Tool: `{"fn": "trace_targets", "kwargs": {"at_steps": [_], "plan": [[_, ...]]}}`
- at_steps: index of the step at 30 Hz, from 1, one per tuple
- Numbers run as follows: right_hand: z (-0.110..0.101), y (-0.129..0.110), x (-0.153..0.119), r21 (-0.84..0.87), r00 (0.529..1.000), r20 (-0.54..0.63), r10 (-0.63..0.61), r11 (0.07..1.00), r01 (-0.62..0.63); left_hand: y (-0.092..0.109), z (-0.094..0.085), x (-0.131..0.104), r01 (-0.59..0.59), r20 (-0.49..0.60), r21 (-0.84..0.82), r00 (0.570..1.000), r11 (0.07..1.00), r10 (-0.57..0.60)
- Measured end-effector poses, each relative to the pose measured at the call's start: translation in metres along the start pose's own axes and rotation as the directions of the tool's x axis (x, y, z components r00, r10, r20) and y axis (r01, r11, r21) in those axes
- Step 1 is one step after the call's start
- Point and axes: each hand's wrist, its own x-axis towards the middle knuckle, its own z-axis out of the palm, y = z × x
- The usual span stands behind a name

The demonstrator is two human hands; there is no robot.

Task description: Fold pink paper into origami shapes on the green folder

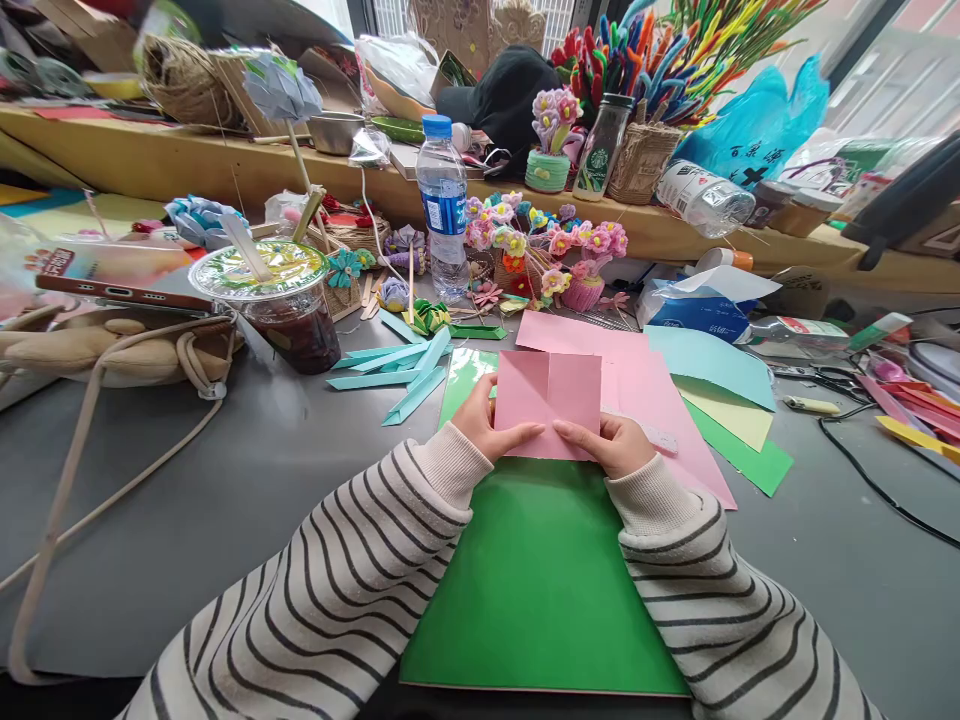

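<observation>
A pink square of paper with crossing crease lines is held up between my two hands, above a green board. My left hand grips its left side, thumb on the front near the lower middle and fingers behind. On the right side my right hand holds it the same way, its thumb tip close to the other. The fingers behind the paper are mostly hidden. A larger pink sheet lies flat behind and to the right.
Folded turquoise strips, a lidded drink cup and a phone are at left. Behind stand a water bottle and flowers. Blue paper, scissors and a black cable lie right.
</observation>
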Motion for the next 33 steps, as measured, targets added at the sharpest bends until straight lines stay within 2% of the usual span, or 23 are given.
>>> {"fn": "trace_targets", "kwargs": {"at_steps": [5,12,18,20,24,28,33], "plan": [[0.0015,0.0002,-0.0011,-0.028,1.0,-0.015,-0.011,1.0,0.01,-0.0022,0.0012,0.0012,0.007,-0.003,-0.042,1.0,0.999,-0.007],[0.0022,0.0023,0.0007,-0.017,1.0,0.001,-0.027,0.999,0.027,0.0005,0.005,-0.0004,-0.066,0.022,-0.083,0.997,0.994,0.068],[0.0005,0.0027,0.0033,-0.01,0.999,0.024,-0.028,1.0,0.028,0.0003,0.0039,-0.0011,-0.139,-0.029,0.082,0.99,0.987,0.141],[0.0001,0.0021,0.003,-0.025,0.999,0.027,-0.034,0.999,0.035,0.0011,0.0037,-0.0013,-0.129,-0.022,0.058,0.991,0.99,0.131],[0.0011,0.0001,0.0008,0.001,1.0,0.01,0.005,1.0,-0.005,0.003,0.0023,-0.0014,-0.031,0.028,-0.072,0.999,0.997,0.034],[0.0026,-0.0011,-0.0012,0.083,0.999,0.012,0.038,0.996,-0.038,0.0021,-0.0006,-0.0005,-0.007,0.027,-0.039,1.0,0.999,0.009],[0.0021,-0.0002,-0.0002,-0.005,1.0,-0.009,0.011,1.0,-0.011,0.0008,0.0013,-0.0017,-0.008,0.041,-0.001,0.999,1.0,0.008]]}}
